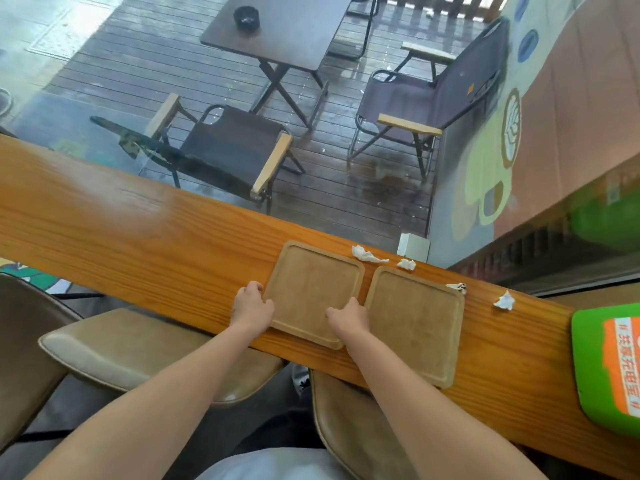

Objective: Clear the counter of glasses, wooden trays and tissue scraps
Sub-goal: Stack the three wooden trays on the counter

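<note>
Right below us the near edge of the wooden counter (121, 237) runs slantwise over two padded stools (138, 344), and to our left the countertop lies bare. We reach both arms forward to the left tray (311, 289), which overhangs that near edge a little. Our left hand (252, 306) curls over its left rim, fingers bent on the wood; our right hand (346, 317) presses on its right rim, close to where the right tray (415, 323) lies just beside it. Both hands seem to clamp the left tray, though the fingertips are too small for us to be sure. Beyond the trays, along the far edge, lie four tissue scraps: a long one (367, 255), a small one (406, 264), a stained one (458, 287) touching the right tray's far corner, and one (504, 301) further right. A green sign (604, 362) lies on the counter's right end. Through the glass stand folding chairs (225, 150) and a dark table (277, 29).
</note>
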A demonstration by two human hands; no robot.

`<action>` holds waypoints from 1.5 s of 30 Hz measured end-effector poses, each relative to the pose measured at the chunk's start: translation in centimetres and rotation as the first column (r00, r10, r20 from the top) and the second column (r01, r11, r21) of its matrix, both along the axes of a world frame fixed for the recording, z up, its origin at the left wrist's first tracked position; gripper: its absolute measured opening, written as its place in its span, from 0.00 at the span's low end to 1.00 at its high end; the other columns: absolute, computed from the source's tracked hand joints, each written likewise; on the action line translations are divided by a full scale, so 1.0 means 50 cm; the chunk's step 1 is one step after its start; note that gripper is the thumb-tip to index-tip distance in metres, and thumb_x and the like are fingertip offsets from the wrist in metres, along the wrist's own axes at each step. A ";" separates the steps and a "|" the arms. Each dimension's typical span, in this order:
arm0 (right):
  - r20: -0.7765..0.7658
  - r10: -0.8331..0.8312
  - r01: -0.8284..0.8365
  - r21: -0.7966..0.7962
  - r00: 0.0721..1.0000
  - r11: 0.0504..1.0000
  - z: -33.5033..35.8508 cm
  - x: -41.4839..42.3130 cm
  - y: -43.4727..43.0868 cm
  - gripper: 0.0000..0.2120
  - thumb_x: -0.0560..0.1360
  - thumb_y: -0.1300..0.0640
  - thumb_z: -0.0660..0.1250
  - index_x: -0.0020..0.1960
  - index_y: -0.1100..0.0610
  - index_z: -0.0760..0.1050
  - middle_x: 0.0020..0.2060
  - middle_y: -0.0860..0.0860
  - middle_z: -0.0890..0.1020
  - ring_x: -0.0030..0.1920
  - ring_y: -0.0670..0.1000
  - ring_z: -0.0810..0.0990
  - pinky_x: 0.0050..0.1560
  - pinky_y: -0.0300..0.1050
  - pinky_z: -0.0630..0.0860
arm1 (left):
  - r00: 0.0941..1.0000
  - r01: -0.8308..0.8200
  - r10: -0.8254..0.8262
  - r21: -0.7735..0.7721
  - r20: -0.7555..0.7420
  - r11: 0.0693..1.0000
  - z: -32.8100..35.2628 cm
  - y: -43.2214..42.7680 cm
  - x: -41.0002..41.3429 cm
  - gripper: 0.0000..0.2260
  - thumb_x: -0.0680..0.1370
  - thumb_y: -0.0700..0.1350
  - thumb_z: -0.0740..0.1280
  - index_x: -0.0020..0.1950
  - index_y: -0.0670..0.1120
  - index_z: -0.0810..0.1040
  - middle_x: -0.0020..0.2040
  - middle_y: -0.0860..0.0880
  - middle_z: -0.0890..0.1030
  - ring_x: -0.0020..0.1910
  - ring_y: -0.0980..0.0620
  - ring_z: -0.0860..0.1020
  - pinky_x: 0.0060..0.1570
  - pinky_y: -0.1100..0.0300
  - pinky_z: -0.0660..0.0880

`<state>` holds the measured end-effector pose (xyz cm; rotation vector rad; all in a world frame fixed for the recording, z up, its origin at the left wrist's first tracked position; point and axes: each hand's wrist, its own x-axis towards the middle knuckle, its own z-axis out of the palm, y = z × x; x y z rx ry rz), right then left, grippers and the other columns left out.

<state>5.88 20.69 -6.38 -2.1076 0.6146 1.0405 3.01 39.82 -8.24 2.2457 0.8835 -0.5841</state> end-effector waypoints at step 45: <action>0.016 -0.440 0.430 0.179 0.898 0.885 0.033 0.026 -0.197 0.20 0.80 0.63 0.61 0.71 0.59 0.64 0.57 0.55 0.74 0.54 0.54 0.72 0.54 0.48 0.72 | 0.992 -0.098 0.126 -0.631 0.000 0.770 0.077 -0.075 0.048 0.11 0.79 0.46 0.69 0.54 0.44 0.70 0.49 0.40 0.84 0.43 0.44 0.81 0.38 0.51 0.77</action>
